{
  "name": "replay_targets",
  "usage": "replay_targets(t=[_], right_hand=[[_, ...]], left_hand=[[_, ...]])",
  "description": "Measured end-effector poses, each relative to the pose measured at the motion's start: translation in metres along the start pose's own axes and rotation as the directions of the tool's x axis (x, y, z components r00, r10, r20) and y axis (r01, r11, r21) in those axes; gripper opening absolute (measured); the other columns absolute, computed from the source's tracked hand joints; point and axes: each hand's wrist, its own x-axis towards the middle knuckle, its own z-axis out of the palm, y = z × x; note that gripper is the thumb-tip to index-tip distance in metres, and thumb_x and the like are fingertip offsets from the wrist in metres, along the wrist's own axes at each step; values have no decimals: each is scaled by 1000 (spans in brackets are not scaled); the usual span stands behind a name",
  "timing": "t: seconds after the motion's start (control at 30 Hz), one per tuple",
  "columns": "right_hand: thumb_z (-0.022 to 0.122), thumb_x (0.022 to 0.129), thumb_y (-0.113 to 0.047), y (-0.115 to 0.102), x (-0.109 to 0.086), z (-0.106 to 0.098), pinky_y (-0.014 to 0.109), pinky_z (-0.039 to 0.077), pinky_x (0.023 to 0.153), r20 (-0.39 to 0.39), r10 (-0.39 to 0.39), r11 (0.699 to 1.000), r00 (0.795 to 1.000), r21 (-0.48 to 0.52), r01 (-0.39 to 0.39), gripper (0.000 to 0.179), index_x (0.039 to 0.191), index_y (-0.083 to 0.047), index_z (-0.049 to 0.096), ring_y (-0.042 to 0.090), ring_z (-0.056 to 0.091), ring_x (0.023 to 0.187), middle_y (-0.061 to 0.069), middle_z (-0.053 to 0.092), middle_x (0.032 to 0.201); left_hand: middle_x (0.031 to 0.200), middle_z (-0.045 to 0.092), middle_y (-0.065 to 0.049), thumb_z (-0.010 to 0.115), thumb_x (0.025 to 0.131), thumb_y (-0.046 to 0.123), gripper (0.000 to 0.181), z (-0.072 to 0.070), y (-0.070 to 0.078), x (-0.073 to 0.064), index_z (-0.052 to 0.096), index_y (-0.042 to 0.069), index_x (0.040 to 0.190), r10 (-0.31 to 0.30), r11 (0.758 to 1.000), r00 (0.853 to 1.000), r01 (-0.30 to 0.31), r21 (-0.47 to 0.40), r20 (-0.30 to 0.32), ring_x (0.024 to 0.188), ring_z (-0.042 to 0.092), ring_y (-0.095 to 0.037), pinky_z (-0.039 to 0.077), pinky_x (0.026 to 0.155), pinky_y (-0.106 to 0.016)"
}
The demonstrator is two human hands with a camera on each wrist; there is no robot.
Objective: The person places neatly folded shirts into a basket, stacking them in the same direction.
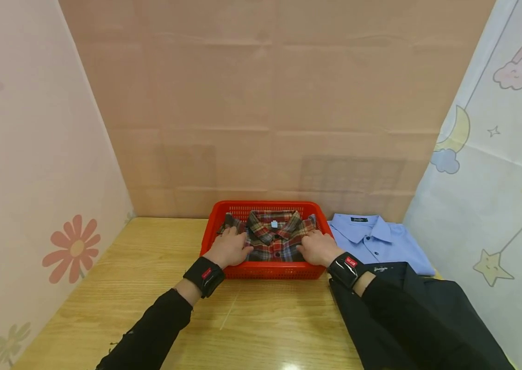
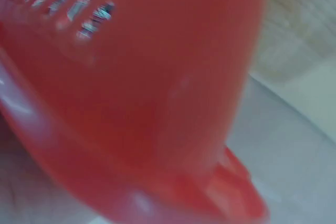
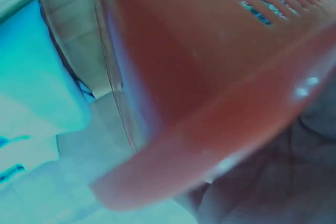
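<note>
A red plastic basket (image 1: 270,270) with slotted walls stands against the back of the table. Inside it lies a folded plaid shirt (image 1: 275,239), collar up, with a pale label at the neck. My left hand (image 1: 229,248) reaches over the front rim and rests on the shirt's left side, thumb spread inward. On the shirt's right side rests my right hand (image 1: 319,248), its thumb also pointing inward. Both wrist views are filled mostly by the basket's outer wall (image 2: 173,77), and the fingertips are hidden there.
Right of the basket lies a folded light-blue shirt (image 1: 381,239). A black garment (image 1: 446,298) lies in front of it, under my right forearm. The wooden table (image 1: 149,257) extends to the left and front. Brown paper (image 1: 265,103) covers the back wall.
</note>
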Motion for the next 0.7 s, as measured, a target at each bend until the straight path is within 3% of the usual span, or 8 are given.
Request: replay_targets(t=[0.1, 0.2, 0.27, 0.33, 0.4, 0.47, 0.7], right_hand=[[44, 105, -29, 2, 4, 0, 42, 46, 73, 141, 3, 998, 990, 57, -11, 37, 79, -10, 63, 24, 58, 74, 7, 57, 73], [37, 107, -30, 3, 9, -1, 38, 41, 75, 272, 10, 992, 962, 118, -44, 42, 82, -10, 63, 22, 54, 67, 5, 47, 67], [35, 107, -32, 3, 12, -1, 40, 42, 83, 326, 12, 989, 945, 138, -61, 42, 93, -8, 66, 24, 59, 80, 6, 56, 79], [34, 107, -33, 2, 14, -1, 44, 43, 94, 363, 13, 985, 932, 155, -74, 45, 110, -4, 68, 29, 62, 102, 11, 65, 102], [34, 107, -35, 2, 15, 0, 48, 40, 104, 385, 15, 983, 923, 163, -85, 47, 126, -4, 63, 34, 55, 124, 14, 62, 127], [34, 107, -35, 2, 16, 0, 51, 36, 109, 395, 18, 981, 918, 168, -92, 48, 137, -5, 57, 36, 46, 135, 15, 54, 141], [35, 106, -39, 3, 15, -1, 51, 33, 112, 402, 15, 977, 916, 191, -100, 51, 140, -6, 54, 36, 42, 138, 15, 51, 145]], left_hand=[[138, 57, -15, 44, 103, 44, 53, 0, 2, -1, 56, 6, 138, 30, 998, 993, -23, -66, 111, 130, 50, -36, 41, 106, -53], [139, 58, -12, 37, 104, 48, 58, 1, 1, 0, 54, 6, 140, 28, 991, 982, -3, -136, 188, 129, 53, -33, 41, 107, -50], [139, 58, -12, 36, 104, 51, 60, 2, -2, 1, 54, 8, 141, 16, 989, 980, 13, -146, 200, 129, 53, -32, 41, 108, -50], [134, 61, -12, 35, 103, 53, 62, 3, -5, 2, 56, 7, 139, -2, 987, 979, 35, -154, 205, 127, 55, -32, 41, 107, -50], [134, 60, -13, 34, 103, 55, 64, 4, -8, 4, 56, 6, 138, -24, 985, 978, 58, -162, 205, 127, 55, -33, 41, 107, -50], [135, 59, -14, 34, 102, 56, 66, 6, -11, 5, 56, 5, 138, -42, 982, 977, 79, -170, 209, 127, 54, -34, 41, 107, -51], [144, 52, -16, 30, 101, 60, 72, 7, -15, 10, 52, 5, 141, -65, 978, 972, 108, -179, 228, 134, 47, -37, 37, 110, -52]])
